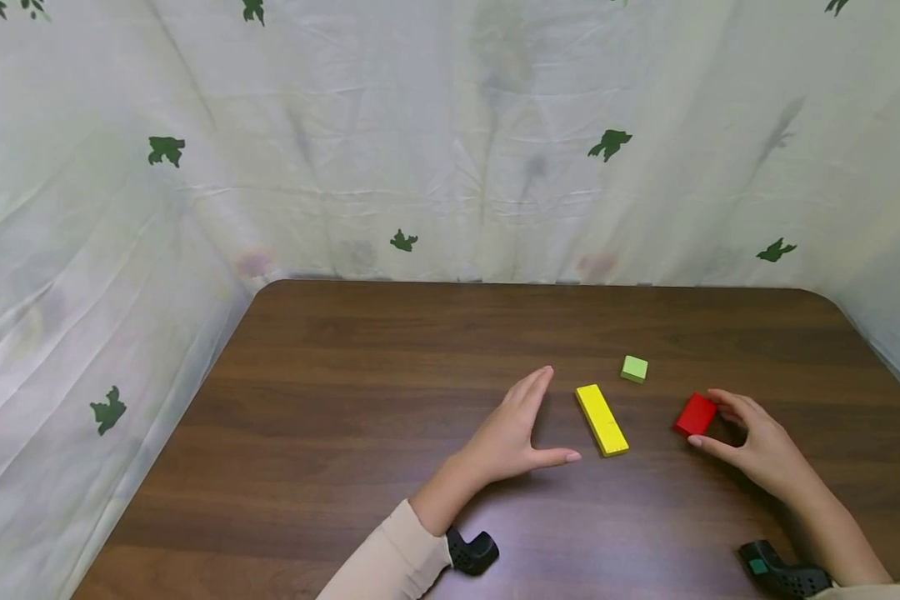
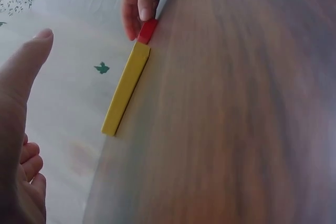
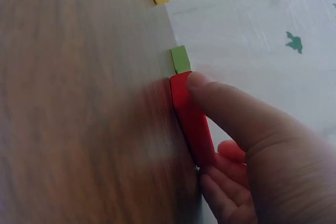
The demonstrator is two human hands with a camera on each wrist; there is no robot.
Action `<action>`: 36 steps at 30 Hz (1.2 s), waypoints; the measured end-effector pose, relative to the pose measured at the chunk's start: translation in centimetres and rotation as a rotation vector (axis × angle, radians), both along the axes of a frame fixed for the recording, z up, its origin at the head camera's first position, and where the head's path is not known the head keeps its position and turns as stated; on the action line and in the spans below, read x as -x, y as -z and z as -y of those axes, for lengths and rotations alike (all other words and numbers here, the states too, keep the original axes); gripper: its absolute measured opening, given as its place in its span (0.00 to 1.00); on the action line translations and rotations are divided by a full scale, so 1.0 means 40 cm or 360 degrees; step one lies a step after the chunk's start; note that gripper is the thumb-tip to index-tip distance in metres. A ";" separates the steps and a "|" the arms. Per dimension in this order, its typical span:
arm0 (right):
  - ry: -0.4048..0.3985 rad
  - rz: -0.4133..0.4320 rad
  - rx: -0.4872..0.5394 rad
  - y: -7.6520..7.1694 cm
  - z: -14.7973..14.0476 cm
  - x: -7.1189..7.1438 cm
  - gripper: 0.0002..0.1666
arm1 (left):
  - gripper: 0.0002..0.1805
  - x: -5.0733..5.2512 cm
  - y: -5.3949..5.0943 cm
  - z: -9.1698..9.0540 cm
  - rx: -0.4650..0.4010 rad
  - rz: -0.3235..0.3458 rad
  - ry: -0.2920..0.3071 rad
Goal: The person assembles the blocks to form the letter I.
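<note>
On the wooden table lies a long yellow block (image 1: 602,420), slanting toward the near right. My left hand (image 1: 506,433) is spread just left of it, thumb and fingers wide apart and touching nothing. To the right, my right hand (image 1: 761,442) pinches a red block (image 1: 695,414) end to end. The right wrist view has the thumb on one end of the red block (image 3: 191,119) and fingertips at the other, with the block down on the table. A small light green block (image 1: 634,368) sits farther back, between the yellow and red ones.
The brown table (image 1: 330,433) has rounded far corners. A pale curtain (image 1: 450,150) with green leaf-like prints hangs behind it and along the sides. Each wrist wears a black device; the left device (image 1: 474,552) is close to the tabletop.
</note>
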State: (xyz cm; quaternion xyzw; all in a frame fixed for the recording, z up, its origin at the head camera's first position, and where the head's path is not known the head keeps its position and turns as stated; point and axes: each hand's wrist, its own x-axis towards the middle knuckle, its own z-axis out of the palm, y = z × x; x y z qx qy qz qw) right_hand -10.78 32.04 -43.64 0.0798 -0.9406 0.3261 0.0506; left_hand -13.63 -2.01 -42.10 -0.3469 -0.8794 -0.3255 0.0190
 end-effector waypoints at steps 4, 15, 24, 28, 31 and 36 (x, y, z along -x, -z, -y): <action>-0.0011 -0.0002 -0.0022 0.001 -0.001 0.001 0.42 | 0.55 0.000 0.004 -0.019 0.0012 0.0038 0.0000; -0.0028 -0.0032 -0.0050 0.007 -0.003 0.002 0.40 | 0.55 0.002 0.026 -0.071 0.0069 0.0058 -0.0005; -0.0024 0.0000 -0.0030 0.006 -0.001 0.002 0.41 | 0.56 0.007 0.040 -0.099 0.0086 0.0073 -0.0027; -0.0024 0.0006 -0.0024 0.007 -0.001 0.002 0.42 | 0.57 0.010 0.048 -0.113 0.0111 0.0114 -0.0064; -0.0017 0.0022 -0.0024 0.006 -0.003 0.001 0.42 | 0.58 0.012 0.054 -0.123 0.0159 0.0161 -0.0101; -0.0014 0.0040 -0.0016 0.004 -0.002 0.001 0.43 | 0.58 0.014 0.059 -0.139 0.0245 0.0152 -0.0153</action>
